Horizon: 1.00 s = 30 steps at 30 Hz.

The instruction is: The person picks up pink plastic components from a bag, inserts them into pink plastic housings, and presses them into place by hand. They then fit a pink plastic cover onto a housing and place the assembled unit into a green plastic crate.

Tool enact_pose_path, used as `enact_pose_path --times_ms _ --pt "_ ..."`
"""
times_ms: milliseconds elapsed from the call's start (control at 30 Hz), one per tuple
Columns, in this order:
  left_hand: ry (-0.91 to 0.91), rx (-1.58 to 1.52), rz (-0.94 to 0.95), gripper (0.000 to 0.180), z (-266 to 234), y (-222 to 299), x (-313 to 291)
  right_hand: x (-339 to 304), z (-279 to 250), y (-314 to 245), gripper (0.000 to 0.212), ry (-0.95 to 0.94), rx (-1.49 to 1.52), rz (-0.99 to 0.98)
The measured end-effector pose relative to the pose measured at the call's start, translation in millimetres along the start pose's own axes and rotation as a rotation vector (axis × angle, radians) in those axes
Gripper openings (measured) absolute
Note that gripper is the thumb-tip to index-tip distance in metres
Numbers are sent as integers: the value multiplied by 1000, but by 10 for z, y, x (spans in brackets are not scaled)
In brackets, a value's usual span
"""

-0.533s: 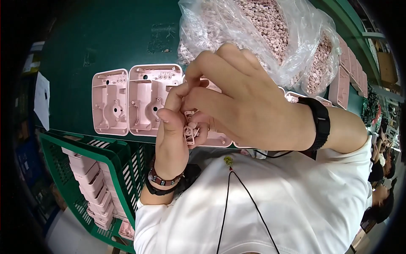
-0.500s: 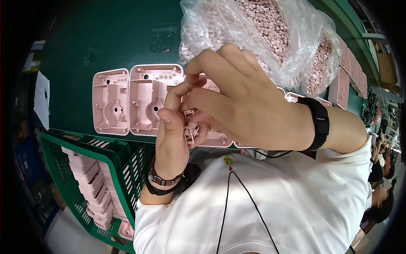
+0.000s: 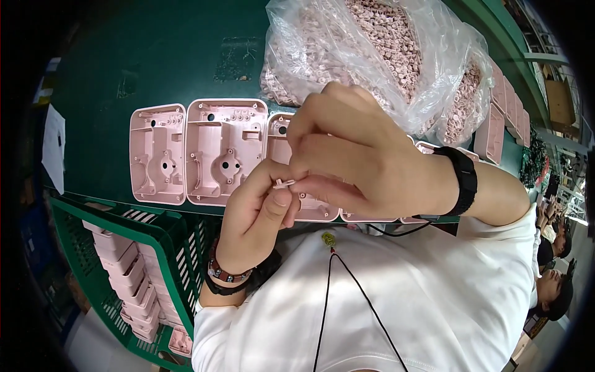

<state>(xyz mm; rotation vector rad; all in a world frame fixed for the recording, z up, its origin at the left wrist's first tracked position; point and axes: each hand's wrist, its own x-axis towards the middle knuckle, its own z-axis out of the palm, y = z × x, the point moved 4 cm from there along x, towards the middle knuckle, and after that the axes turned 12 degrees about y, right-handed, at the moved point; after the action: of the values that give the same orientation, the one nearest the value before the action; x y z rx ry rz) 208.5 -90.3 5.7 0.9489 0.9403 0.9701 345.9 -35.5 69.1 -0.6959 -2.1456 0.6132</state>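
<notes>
My left hand (image 3: 253, 211) is closed, with a small pink plastic part (image 3: 284, 184) pinched between thumb and forefinger. The curled lower fingers hide whatever else lies in that palm. From the right, my right hand (image 3: 362, 155) reaches over, its thumb and finger closing on the same small part; its other fingers are curled in. Behind the hands stands a row of open pink plastic housings, among them a left-hand housing (image 3: 159, 133) and a larger housing (image 3: 207, 133) with round holes and screw posts inside. My hands partly cover the housings farther right.
Clear plastic bags (image 3: 347, 46) full of small pink parts lie at the back of the green table (image 3: 167, 43). Stacked pink housings (image 3: 491, 133) stand at the right. A green crate (image 3: 118, 215) at lower left holds more pink pieces (image 3: 127, 273). Other people are at far right.
The left hand has turned and its fingers have curled over the loose pink parts seen in the palm. Both hands have come together at one small part; the right hand has moved slightly down.
</notes>
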Motion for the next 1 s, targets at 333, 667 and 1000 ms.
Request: enact_pose_path --times_ms 333,667,1000 --pt "91 132 -13 21 -43 75 2 -48 108 54 12 -133 110 -103" --pt "403 947 234 26 -161 189 44 198 57 248 10 -229 -333 -209" --pt "444 1350 326 27 -155 101 17 236 351 505 9 -450 -374 -379"
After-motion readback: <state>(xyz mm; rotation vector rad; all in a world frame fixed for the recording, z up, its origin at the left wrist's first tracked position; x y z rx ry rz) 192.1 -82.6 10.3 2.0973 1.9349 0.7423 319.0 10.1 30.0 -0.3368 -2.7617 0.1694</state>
